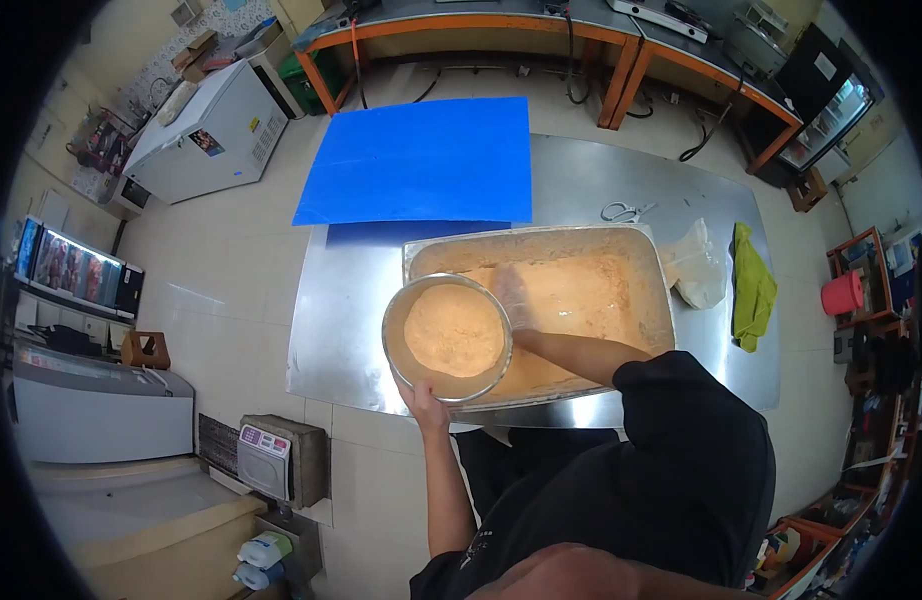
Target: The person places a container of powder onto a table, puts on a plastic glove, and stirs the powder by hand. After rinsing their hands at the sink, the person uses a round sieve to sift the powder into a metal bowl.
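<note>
A round metal pan (pixel 393 335) holds a heap of pale orange powder (pixel 454 330). It is held over the left part of a large rectangular tray (pixel 661 330); whether its base is a sieve mesh is hidden. My left hand (pixel 424 405) grips the pan's near rim from below, thumb on the edge. Against the pan's right side, my right hand (pixel 511 295) reaches down into the tray, seemingly in a clear plastic glove. Motion smears its fingers. More orange powder (pixel 581 285) coats the tray's floor and walls.
The tray rests on a steel table (pixel 331 320). Beyond it lie a blue board (pixel 421 160) and scissors (pixel 627 212). To the right are a clear plastic bag (pixel 697 268) and a green cloth (pixel 753 290). A scale (pixel 264 460) stands at lower left.
</note>
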`<state>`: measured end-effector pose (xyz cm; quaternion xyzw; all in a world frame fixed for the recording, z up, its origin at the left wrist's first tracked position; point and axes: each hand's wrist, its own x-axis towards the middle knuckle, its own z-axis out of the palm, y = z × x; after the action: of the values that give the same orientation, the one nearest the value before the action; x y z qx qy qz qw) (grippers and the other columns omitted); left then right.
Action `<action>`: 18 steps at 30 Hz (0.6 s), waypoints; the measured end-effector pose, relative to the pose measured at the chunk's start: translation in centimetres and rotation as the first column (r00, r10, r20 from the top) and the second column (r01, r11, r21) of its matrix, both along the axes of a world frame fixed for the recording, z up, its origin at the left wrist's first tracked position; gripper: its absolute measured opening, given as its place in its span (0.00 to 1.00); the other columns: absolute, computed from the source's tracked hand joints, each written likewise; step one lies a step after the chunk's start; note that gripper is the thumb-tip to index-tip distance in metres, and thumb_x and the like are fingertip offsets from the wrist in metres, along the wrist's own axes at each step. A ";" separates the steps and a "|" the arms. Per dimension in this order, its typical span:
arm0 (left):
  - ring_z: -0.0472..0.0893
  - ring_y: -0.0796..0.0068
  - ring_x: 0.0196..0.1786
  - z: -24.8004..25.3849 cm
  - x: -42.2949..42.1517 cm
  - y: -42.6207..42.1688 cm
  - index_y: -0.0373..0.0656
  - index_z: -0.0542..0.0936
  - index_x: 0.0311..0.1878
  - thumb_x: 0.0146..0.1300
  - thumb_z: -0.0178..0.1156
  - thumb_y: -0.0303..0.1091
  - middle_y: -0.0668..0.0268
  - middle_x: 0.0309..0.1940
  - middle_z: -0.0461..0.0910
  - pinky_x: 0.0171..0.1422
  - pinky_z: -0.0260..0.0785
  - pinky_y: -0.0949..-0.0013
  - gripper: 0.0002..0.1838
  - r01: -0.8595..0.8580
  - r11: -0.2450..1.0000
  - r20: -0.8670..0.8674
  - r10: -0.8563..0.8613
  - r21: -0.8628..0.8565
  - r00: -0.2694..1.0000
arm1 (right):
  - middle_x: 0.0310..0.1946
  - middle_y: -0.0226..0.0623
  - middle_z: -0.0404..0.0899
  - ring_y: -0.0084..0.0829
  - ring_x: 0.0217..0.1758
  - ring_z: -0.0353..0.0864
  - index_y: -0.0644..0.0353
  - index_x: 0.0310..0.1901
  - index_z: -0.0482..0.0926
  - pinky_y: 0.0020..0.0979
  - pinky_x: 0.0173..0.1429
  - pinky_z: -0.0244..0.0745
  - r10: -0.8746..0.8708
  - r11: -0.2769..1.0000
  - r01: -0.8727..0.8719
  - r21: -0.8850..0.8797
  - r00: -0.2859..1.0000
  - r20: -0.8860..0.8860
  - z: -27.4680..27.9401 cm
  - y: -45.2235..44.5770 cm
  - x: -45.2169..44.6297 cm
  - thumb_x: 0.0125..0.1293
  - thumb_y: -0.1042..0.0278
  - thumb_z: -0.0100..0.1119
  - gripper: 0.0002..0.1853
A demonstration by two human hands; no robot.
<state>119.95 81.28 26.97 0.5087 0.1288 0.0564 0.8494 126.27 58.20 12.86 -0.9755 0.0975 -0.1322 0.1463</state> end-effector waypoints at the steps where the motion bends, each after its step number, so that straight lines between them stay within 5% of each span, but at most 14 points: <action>1: 0.70 0.61 0.64 0.2 0.1 0.1 0.37 0.60 0.71 0.51 0.49 0.23 0.56 0.62 0.69 0.69 0.64 0.63 0.38 0.004 1.000 0.001 -0.004 0.008 1.000 | 0.75 0.53 0.56 0.47 0.77 0.59 0.65 0.75 0.55 0.41 0.80 0.51 0.133 0.989 -0.129 0.076 0.990 -0.056 0.4 0.9 0.2 0.75 0.44 0.43 0.37; 5: 0.69 0.62 0.66 -1.1 -0.1 0.2 0.35 0.57 0.74 0.53 0.48 0.21 0.54 0.66 0.67 0.70 0.62 0.64 0.40 0.056 0.998 0.007 -0.056 0.011 0.998 | 0.75 0.52 0.57 0.47 0.76 0.60 0.63 0.75 0.55 0.41 0.79 0.51 0.469 0.866 -0.419 0.273 0.870 -0.152 2.2 2.1 0.6 0.76 0.44 0.42 0.37; 9: 0.69 0.63 0.68 -1.8 -0.3 0.7 0.33 0.59 0.73 0.55 0.47 0.22 0.54 0.67 0.67 0.71 0.61 0.65 0.38 -0.005 0.993 0.081 -0.004 0.114 0.997 | 0.75 0.51 0.58 0.46 0.76 0.61 0.61 0.75 0.56 0.41 0.79 0.52 0.448 0.885 -0.412 0.216 0.880 -0.160 2.1 0.9 3.5 0.76 0.44 0.41 0.36; 12: 0.68 0.64 0.68 -1.2 0.0 0.9 0.32 0.61 0.72 0.56 0.46 0.23 0.54 0.67 0.67 0.73 0.58 0.65 0.36 0.071 0.997 0.103 -0.075 0.040 0.992 | 0.74 0.51 0.59 0.45 0.76 0.61 0.60 0.75 0.57 0.41 0.79 0.52 0.465 0.883 -0.440 0.163 0.866 -0.182 1.4 1.7 6.2 0.76 0.43 0.40 0.35; 18: 0.68 0.63 0.69 -0.8 -0.6 0.8 0.33 0.60 0.73 0.56 0.46 0.23 0.54 0.66 0.68 0.74 0.57 0.66 0.36 0.047 0.988 0.101 -0.062 0.145 0.993 | 0.74 0.50 0.60 0.44 0.75 0.62 0.57 0.75 0.57 0.41 0.79 0.53 0.663 0.749 -0.606 0.268 0.687 -0.297 2.7 1.7 1.9 0.77 0.43 0.39 0.34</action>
<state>119.37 82.10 26.17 0.5677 0.0655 0.0686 0.8177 128.12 59.93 15.52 -0.9411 -0.2112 0.1227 0.2337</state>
